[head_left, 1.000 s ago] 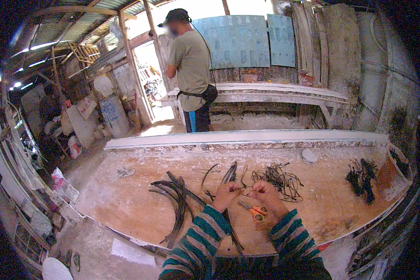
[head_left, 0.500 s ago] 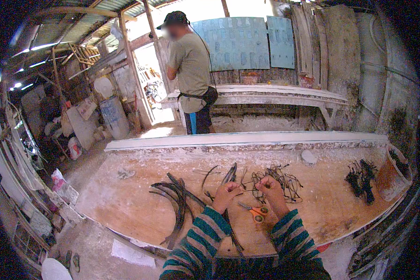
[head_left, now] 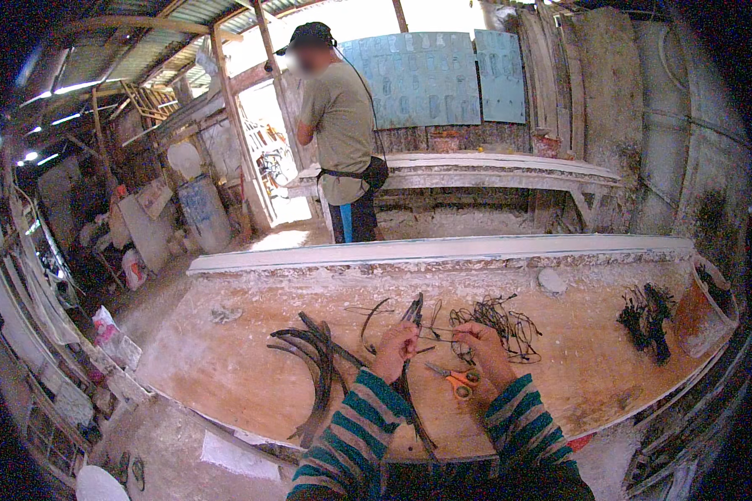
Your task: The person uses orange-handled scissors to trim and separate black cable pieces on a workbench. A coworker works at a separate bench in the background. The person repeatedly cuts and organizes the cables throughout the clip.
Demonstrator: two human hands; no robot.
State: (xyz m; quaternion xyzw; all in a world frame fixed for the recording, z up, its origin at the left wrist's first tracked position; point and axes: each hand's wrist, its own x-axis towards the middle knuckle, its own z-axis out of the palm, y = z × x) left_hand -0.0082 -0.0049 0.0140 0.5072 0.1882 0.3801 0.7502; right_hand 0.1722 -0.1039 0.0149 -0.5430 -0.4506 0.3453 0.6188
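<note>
Over the wooden table, my left hand [head_left: 395, 351] and my right hand [head_left: 486, 347] are both closed in a pinch, a short way apart. A thin dark strand [head_left: 436, 339] stretches between their fingertips; its exact material is too fine to make out. Orange-handled scissors [head_left: 460, 382] lie just below and between the hands, blades pointing up-left. Behind my right hand spreads a loose tangle of thin black knotted strands [head_left: 514, 327]. Long black strips [head_left: 317, 376] are piled left of my left hand, and more strips [head_left: 414, 409] run beneath it.
A worn orange-brown bucket [head_left: 703, 313] with dark material lies tipped at the table's right end, beside black strand bundles [head_left: 646, 321]. A whitish round lump [head_left: 551, 281] sits near the white ledge [head_left: 443, 250]. Beyond the table stands another person [head_left: 342, 125] beside a long bench [head_left: 501, 171].
My hands have drawn apart, the left shifting leftward, and a longer piece of the strand now shows between them. The scissors and piles stay put.
</note>
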